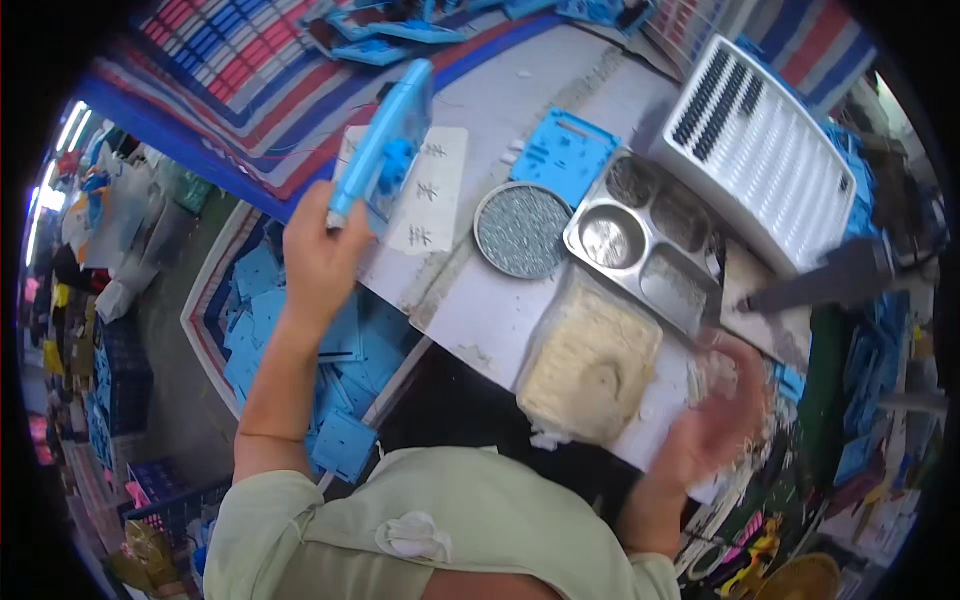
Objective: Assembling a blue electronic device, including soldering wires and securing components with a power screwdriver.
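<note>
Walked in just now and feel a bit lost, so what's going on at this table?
A person's left hand grips a blue plastic piece by its lower end, holding it tilted up over the table's far left part, in front of a white sheet. The right hand is blurred, right of a tan block; whether it holds anything is unclear. Beyond that block are a round dish of small grey pieces, a metal tray and a flat blue panel.

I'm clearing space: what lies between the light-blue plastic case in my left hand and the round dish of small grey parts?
In the head view, from case to dish: a white sheet with dark marks, then a strip of pale tabletop.
</note>
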Motion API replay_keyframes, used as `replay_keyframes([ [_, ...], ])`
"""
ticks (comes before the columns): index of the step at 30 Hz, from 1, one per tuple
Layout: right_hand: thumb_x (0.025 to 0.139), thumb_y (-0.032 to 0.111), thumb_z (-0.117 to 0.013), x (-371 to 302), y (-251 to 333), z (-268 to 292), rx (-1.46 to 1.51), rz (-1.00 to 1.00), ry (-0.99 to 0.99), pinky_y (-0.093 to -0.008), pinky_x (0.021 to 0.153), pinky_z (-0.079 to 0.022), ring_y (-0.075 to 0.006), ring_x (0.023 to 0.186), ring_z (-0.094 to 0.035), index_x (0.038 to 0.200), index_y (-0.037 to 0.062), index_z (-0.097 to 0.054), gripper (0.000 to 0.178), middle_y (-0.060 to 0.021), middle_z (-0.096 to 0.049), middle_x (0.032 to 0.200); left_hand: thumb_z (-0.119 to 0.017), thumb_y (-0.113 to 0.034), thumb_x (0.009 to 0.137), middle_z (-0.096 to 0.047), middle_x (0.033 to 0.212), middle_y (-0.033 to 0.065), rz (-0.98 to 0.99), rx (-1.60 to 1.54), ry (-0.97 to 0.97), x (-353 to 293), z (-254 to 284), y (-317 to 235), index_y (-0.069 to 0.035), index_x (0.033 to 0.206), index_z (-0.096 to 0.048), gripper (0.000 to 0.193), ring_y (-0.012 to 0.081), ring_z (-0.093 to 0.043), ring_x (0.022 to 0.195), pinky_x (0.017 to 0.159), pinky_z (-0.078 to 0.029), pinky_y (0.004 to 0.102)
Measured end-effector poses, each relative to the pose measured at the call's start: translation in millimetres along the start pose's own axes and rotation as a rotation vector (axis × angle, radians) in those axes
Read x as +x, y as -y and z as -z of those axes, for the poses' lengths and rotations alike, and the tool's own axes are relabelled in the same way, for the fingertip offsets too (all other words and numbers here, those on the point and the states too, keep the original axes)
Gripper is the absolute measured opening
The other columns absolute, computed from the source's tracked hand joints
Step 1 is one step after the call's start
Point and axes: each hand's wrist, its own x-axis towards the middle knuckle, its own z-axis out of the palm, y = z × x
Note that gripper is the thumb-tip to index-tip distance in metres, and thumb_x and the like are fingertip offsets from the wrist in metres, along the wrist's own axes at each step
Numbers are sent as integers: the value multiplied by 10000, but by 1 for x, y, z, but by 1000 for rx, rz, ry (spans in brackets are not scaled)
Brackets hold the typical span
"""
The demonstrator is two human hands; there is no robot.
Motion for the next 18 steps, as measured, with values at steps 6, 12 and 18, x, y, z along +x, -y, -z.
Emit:
replay_keyframes([
  [6, 1077, 356, -493, 9, -49, -25, 784, -199, 30, -469, 1083, -467, -271, 1357, -508, 1537, -1, -345, 601, -187, -491, 1478, -761, 15, 700, -597, 957, 122, -621, 42, 451, -78, -57, -62, -15, 1028, -659, 345, 322, -613, 849, 707, -501, 429],
  [12, 1054, 382, -525, -41, -59, 39, 518, -431, -281, -388, 904, -574, -227, 985, -711, 1257, -24, -615, 462, -119, -708, 1099, -809, -36, 713, -614, 1026, 106, -809, -54, 718, -106, -90, -70, -49, 1110, -684, 416, 302, -614, 896, 802, -488, 415],
  [18, 1025, 361, -634, -59, -60, 75, -388, -405, -326, -391, 560, -430, -155, 629, -642, 756, 3, -651, 448, -57, -669, 659, -804, -97, 758, -628, 933, 39, -785, -82, 879, -135, -124, -36, -97, 988, -678, 262, 247, -609, 854, 814, -449, 395],
])
